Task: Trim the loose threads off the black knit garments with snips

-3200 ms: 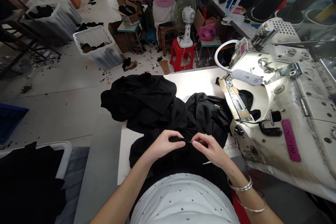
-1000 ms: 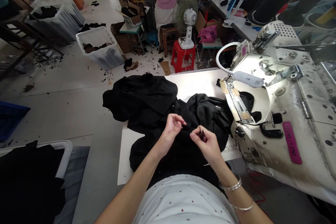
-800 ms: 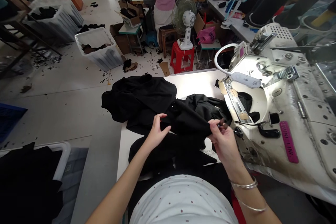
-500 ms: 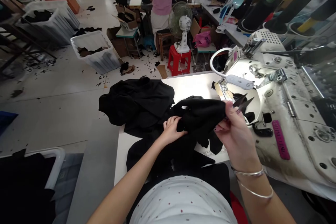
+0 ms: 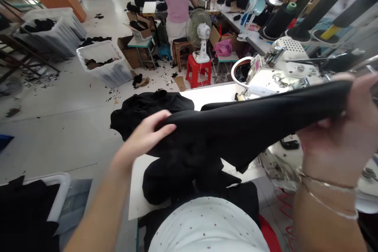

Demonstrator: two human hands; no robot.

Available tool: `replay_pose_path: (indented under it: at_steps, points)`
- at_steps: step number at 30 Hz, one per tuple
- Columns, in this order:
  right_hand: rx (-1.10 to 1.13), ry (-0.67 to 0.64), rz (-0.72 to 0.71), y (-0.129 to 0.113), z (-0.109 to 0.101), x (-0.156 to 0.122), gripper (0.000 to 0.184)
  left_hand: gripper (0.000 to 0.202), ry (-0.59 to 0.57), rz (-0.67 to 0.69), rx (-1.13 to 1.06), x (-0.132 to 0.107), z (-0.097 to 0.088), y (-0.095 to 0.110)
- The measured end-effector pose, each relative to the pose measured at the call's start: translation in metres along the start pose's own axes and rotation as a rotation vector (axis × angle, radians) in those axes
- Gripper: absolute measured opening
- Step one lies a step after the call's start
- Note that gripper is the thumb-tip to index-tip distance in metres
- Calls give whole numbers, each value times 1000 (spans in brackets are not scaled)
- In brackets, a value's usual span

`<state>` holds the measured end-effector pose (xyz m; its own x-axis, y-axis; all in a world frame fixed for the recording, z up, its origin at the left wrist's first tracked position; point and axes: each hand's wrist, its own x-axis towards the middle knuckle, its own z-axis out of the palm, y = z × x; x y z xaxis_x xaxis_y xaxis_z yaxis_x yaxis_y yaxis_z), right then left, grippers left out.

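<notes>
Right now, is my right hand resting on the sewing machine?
No, your right hand is raised near the camera, gripping the stretched black fabric above the sewing machine.

Cloth pile on worktable, sewing machine right

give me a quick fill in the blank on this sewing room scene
1. The left hand and right hand have a length of ____ cloth stretched between them.
2. Two metal bangles circle the ____ wrist.
3. The white electric fan stands on a ____ plastic stool.
4. A co-worker in a ____ top faces away, further back in the room.

Missing words: black; right; red; pink
</notes>
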<state>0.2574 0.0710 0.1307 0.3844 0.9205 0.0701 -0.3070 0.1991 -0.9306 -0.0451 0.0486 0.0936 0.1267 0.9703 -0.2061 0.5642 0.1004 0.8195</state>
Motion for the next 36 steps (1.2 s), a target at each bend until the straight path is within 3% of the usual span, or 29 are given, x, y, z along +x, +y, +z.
replay_pose_path:
  at_steps: [1,3,6,7,8,10,12,14,18,21,24,28,31,36]
  points:
    - [-61,-15,63,9,-17,-8,23,28,43,-48,95,-15,-18,-2]
    - [-268,-176,270,37,-51,-34,17,30,-25,-155,219,-44,-36,-15]
    - [-614,-673,628,94,-95,-79,19,24,-282,-346,305,-78,-23,-48]
    - [-734,-796,725,112,-106,-93,21,22,-362,-420,338,-86,-14,-59]
    - [-879,-824,756,128,-114,-103,29,22,-422,-487,372,-91,-4,-68]
    - [-1051,-761,703,151,-119,-115,36,27,-479,-561,416,-94,13,-78]
    - [-1044,-695,597,164,-110,-114,38,32,-464,-542,424,-86,23,-77]
    - [-1066,-635,418,174,-86,-106,36,32,-414,-459,415,-70,30,-71]
    - [-1091,-673,327,196,-27,-97,28,22,-314,-252,369,-25,55,-68]
    - [-1027,-714,304,213,0,-101,18,26,-286,-174,361,1,80,-80]
    - [-934,-683,321,220,2,-105,4,30,-298,-145,355,13,97,-95]
    - [-764,-574,393,214,-14,-107,8,40,-312,-123,324,21,107,-101]
    - [-641,-434,494,208,-22,-112,23,51,-284,-59,277,30,114,-89]
    - [-462,-285,639,194,-20,-119,43,45,-208,55,174,48,128,-53]
